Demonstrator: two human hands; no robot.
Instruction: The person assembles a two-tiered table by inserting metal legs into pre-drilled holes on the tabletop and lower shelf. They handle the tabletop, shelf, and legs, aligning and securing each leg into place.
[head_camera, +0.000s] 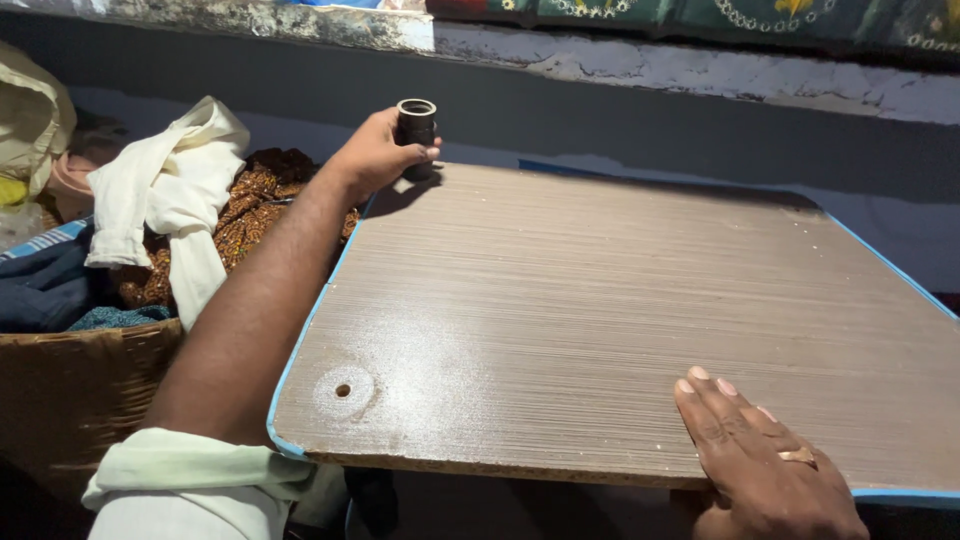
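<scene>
Up at the board's (620, 300) far corner, left fingers (405, 150) wrap the dark tube (416, 125).

The scene is dim, lit softly from the upper right. A pale sheen lies on the brown wood-grain board with blue edging (560, 300) between the hands. The left hand (378, 152) casts a dark shadow beside itself. Focus is sharp; lower corners fall dark.

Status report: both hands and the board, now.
Left hand grips dark tube at board's far corner. Right hand flat on near edge. Hole uncovered; nothing else on board.
</scene>
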